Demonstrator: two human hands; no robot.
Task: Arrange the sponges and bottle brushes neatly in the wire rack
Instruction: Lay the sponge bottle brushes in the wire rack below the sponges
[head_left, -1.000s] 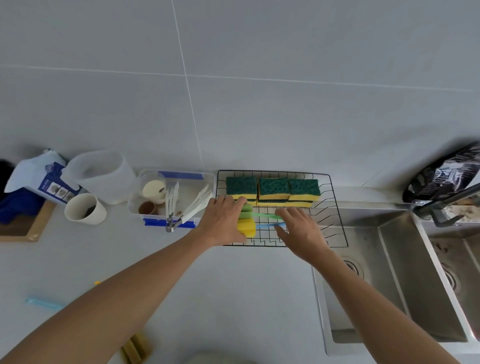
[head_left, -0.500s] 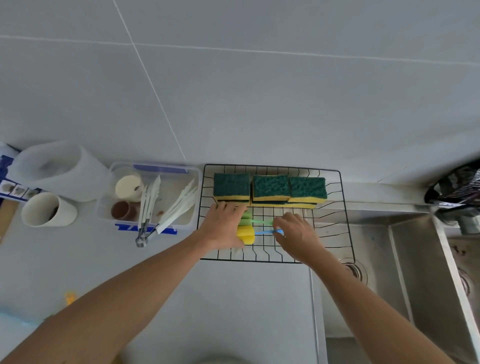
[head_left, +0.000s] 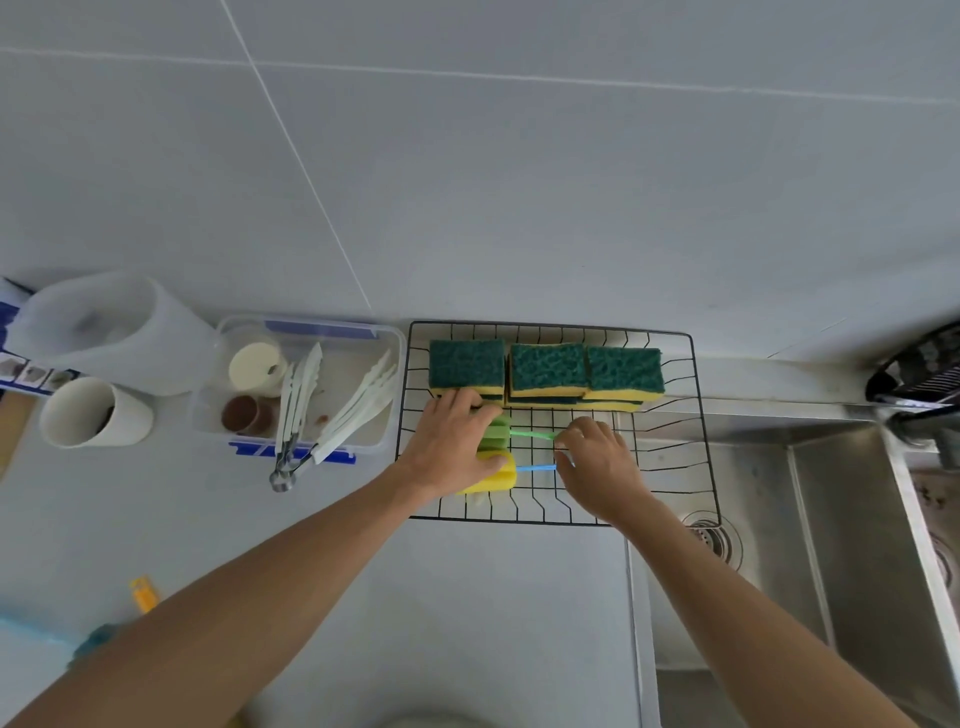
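Note:
A black wire rack (head_left: 701, 405) stands on the counter beside the sink. Green-and-yellow sponges (head_left: 548, 370) line its back edge in stacks. Two bottle brushes lie in the rack's front left part: one with a green foam head (head_left: 497, 432) and green handle, one with a yellow foam head (head_left: 498, 475) and blue handle. My left hand (head_left: 451, 444) rests over both foam heads, its fingers bent around them. My right hand (head_left: 597, 462) pinches the handle ends of the two brushes.
A clear plastic box (head_left: 306, 384) with white tongs and small cups sits left of the rack. A white cup (head_left: 88, 413) and a translucent jug (head_left: 114, 327) stand further left. A steel sink (head_left: 810, 519) lies to the right, a dark faucet (head_left: 919, 379) above it.
The camera has shifted, so the rack sits a little more to the right in view. Both hands stay on the brushes, with the right hand now curled tighter on the handles.

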